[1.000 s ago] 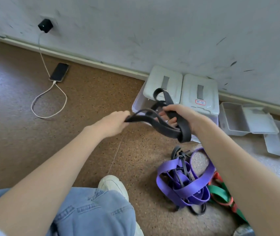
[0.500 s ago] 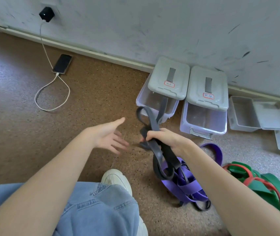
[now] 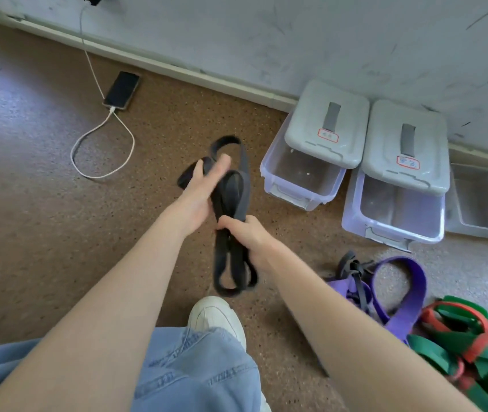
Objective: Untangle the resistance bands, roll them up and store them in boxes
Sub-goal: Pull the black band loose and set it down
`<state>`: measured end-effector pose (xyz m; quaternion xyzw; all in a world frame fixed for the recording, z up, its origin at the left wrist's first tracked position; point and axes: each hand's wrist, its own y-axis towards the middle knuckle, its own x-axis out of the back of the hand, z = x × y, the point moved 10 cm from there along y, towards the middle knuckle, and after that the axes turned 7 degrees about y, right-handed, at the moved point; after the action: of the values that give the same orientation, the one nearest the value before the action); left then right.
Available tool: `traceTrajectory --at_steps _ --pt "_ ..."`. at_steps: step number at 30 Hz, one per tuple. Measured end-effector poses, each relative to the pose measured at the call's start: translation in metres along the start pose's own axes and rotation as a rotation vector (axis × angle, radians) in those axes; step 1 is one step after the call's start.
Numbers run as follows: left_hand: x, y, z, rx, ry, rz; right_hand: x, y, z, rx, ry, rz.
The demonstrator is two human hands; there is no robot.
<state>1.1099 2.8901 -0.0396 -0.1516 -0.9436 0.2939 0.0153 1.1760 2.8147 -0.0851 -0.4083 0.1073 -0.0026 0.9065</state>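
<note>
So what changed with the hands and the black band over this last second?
The left hand, which let go of the black band and opened half a second ago, has come back and holds its upper loops again. The right hand kept its grip throughout and now clasps the gathered middle, the lower loops hanging below. The boxes, purple band and green and red bands stayed put.

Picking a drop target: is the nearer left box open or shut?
Open: its grey lid is slid back, exposing the box.
</note>
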Motion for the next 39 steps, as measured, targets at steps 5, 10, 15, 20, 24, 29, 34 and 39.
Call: traceTrajectory --at_steps 5,10,15,20,24,29,34,39 --pt "0.053 0.043 0.049 0.152 0.894 -0.154 -0.003 0.047 -0.058 -0.103 0.026 -0.151" --pt "0.059 0.054 0.117 0.258 1.239 -0.072 0.034 0.065 -0.051 0.084 -0.328 -0.284" --pt "0.072 0.056 0.111 0.178 1.481 -0.232 0.005 0.081 -0.058 0.004 -0.49 -0.166" --pt "0.084 0.059 0.103 0.136 1.195 -0.201 -0.044 0.082 -0.071 -0.071 -0.195 0.078" --pt "0.075 0.049 0.092 0.139 1.276 -0.264 -0.002 0.072 -0.053 0.052 -0.458 -0.166" --pt "0.014 0.028 0.067 -0.08 1.312 -0.297 0.054 0.038 -0.053 0.029 -0.409 -0.256" --pt "-0.072 0.004 0.091 -0.154 1.306 0.003 0.139 -0.03 -0.044 0.154 -0.372 -0.474" --pt "-0.141 -0.019 0.123 -0.131 1.26 0.295 0.199 -0.102 -0.042 0.318 -0.839 -0.711"
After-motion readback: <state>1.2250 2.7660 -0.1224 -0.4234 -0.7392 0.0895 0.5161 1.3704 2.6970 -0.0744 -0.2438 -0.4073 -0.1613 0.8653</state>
